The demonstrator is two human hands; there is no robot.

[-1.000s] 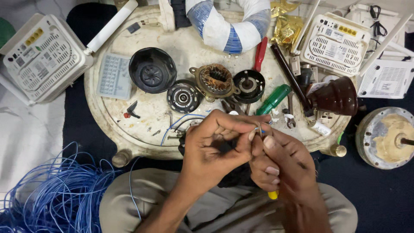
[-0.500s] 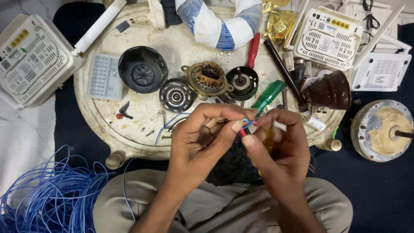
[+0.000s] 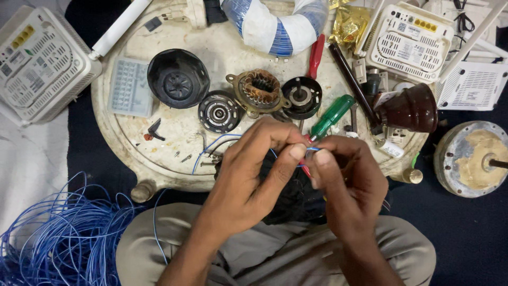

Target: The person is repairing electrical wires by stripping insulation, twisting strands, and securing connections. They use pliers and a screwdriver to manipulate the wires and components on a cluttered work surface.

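I'm seeing both hands, left hand [image 3: 248, 175] and right hand [image 3: 346, 182], pinching a blue wire [image 3: 211, 145]; green screwdriver [image 3: 330, 116] lying at twelve o'clock, wire coil [image 3: 58, 238] at eight.

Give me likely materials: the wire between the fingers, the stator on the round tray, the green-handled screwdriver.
Wire: thin blue sheath, glossy, looks plastic-insulated; core not visible. Stator: dull metal frame holding reddish-brown coils, probably copper winding. Screwdriver: translucent green handle, seemingly hard plastic. Left hand and right hand pinch the wire.

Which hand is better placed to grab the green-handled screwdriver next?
Right, probably. The right hand sits directly below the green-handled screwdriver; the left hand lies further off. Both hands pinch the blue wire, so one must release first.
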